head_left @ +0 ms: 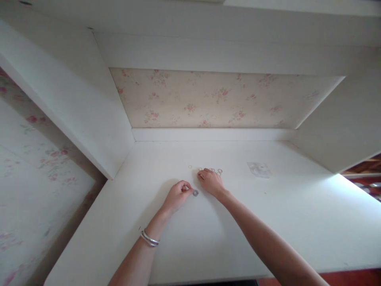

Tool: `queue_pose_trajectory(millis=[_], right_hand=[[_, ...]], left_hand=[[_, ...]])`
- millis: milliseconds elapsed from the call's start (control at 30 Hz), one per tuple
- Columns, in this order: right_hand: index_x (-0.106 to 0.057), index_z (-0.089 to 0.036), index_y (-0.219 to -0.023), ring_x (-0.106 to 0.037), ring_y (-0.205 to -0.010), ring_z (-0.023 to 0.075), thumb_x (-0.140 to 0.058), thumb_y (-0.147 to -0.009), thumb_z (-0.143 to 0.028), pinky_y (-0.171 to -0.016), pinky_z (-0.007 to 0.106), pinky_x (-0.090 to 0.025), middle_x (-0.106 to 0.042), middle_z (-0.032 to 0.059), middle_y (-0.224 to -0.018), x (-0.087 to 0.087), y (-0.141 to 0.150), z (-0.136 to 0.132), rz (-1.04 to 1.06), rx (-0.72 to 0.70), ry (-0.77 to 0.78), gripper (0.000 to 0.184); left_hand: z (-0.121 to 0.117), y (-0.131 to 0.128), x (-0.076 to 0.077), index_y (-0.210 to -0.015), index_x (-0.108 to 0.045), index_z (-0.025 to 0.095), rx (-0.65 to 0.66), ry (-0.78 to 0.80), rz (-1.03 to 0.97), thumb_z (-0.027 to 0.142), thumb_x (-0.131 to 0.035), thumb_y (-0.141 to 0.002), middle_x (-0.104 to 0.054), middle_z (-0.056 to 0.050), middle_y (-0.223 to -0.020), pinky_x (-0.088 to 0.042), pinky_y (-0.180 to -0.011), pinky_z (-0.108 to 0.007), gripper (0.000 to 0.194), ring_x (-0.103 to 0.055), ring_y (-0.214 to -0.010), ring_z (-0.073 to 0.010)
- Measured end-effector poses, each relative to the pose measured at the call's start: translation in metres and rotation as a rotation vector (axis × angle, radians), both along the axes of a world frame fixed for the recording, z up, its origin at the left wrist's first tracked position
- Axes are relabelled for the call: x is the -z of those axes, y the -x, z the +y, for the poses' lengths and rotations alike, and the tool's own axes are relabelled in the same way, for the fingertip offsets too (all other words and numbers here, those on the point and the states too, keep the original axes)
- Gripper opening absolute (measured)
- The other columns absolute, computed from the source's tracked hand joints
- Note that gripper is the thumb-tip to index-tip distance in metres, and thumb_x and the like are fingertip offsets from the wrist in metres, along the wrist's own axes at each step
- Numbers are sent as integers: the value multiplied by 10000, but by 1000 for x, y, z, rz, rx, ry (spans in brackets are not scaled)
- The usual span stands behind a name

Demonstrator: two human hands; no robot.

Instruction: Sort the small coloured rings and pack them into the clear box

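Note:
Thumb and fingers of my left hand (178, 194) pinch a small grey ring-like piece (195, 193) just above or on the white desk. My right hand (210, 181) is close by on the right, its fingers bent together at the near side of a group of thin pale rings (220, 171). Whatever those fingertips grip, if anything, is too small to make out. Some of the rings are partly hidden behind this hand. A single thin ring (190, 167) lies apart from the group, to its left.
A clear plastic bag (259, 170) lies on the white desktop (297, 222) to the right of the rings. White side panels (68, 91) stand left and right, with an overhead shelf (208, 24) above. Floral wallpaper (208, 99) covers the back.

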State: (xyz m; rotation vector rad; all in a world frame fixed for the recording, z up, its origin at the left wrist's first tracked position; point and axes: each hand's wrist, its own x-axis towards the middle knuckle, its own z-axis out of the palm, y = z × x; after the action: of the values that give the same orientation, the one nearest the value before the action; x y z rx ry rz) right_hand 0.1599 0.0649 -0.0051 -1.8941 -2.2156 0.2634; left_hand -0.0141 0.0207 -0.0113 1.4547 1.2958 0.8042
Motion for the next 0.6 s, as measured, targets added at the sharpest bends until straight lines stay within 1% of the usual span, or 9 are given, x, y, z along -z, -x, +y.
queue_pose_trajectory(millis=[67, 167, 267, 367, 467, 600], right_hand=[[-671, -234, -950, -598, -869, 189, -389, -908, -300, -646, 261, -354, -635, 62, -1011, -1, 1, 4, -15, -17, 15, 293], [-665, -208, -946, -592, -856, 178, -397, -911, -268, -660, 260, -355, -615, 79, -1017, -1, 2, 7, -37, -33, 37, 277], [-649, -192, -950, -580, -861, 170, -401, -919, -243, -680, 259, -355, -600, 86, -1016, -2, 2, 2, -45, -57, 39, 255], [-623, -194, -962, -562, -881, 155, -369, -941, -227, -696, 248, -354, -591, 76, -1002, -1, -3, -13, 0, -80, -24, 257], [-608, -191, -939, -553, -790, 133, -360, -950, -235, -669, 233, -359, -583, 53, -907, 7, -13, -35, 143, -106, -150, 252], [-613, -195, -911, -531, -709, 123, -376, -948, -257, -641, 220, -369, -555, 30, -802, 19, -26, -61, 261, -185, -213, 248]], left_hand=[[0, 0, 0, -836, -569, 176, 3, 8, -15, 338, -583, -737, -412, 78, -547, -235, -468, -202, 191, -350, -492, -78], [0, 0, 0, -823, -572, 177, 9, 1, -20, 343, -591, -729, -390, 82, -540, -233, -472, -206, 191, -347, -496, -80], [0, 1, 0, -828, -577, 178, 11, 6, -11, 348, -589, -730, -406, 77, -549, -234, -474, -211, 197, -353, -500, -82], [-1, 2, -3, -833, -588, 180, -1, 12, -23, 344, -588, -729, -411, 72, -564, -240, -477, -209, 195, -359, -508, -81], [-1, 3, -5, -835, -599, 183, -8, 25, -41, 349, -587, -729, -411, 68, -571, -244, -480, -207, 198, -361, -515, -83], [-2, 3, -7, -852, -605, 186, -22, 24, -60, 376, -580, -741, -461, 53, -612, -281, -511, -210, 221, -405, -555, -94]])
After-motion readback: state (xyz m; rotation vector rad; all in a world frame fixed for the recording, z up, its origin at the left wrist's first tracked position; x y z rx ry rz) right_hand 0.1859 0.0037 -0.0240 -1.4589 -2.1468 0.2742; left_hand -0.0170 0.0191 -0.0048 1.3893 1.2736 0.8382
